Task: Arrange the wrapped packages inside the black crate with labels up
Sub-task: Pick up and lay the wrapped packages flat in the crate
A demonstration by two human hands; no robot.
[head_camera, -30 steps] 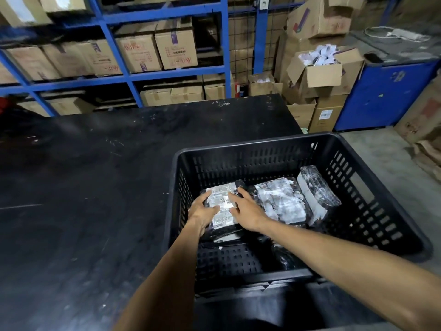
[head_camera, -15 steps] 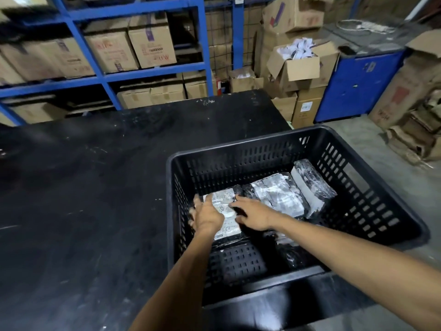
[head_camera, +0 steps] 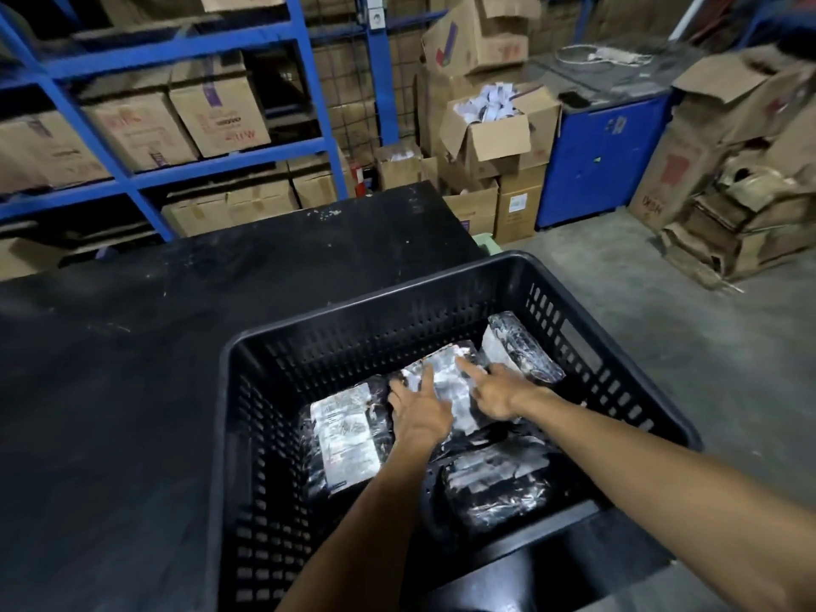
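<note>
A black slotted crate (head_camera: 618,360) stands at the right end of a black table (head_camera: 132,390). Inside lie several plastic-wrapped packages. The left package (head_camera: 344,430) lies flat with its white label up. The middle package (head_camera: 446,377) has both my hands on it: my left hand (head_camera: 419,413) rests on its left side, my right hand (head_camera: 494,390) on its right side, fingers spread. A third package (head_camera: 521,346) leans against the right wall with its label on the side. Another dark package (head_camera: 494,488) lies near the front.
Blue shelving (head_camera: 132,178) with cardboard boxes runs behind the table. An open box of white items (head_camera: 490,130) and a blue cabinet (head_camera: 600,161) stand at the back right. Flattened cardboard (head_camera: 728,223) is piled on the concrete floor to the right.
Both hands have left the left package, which now lies label up, and moved right onto the middle package. The camera has tilted and shifted.
</note>
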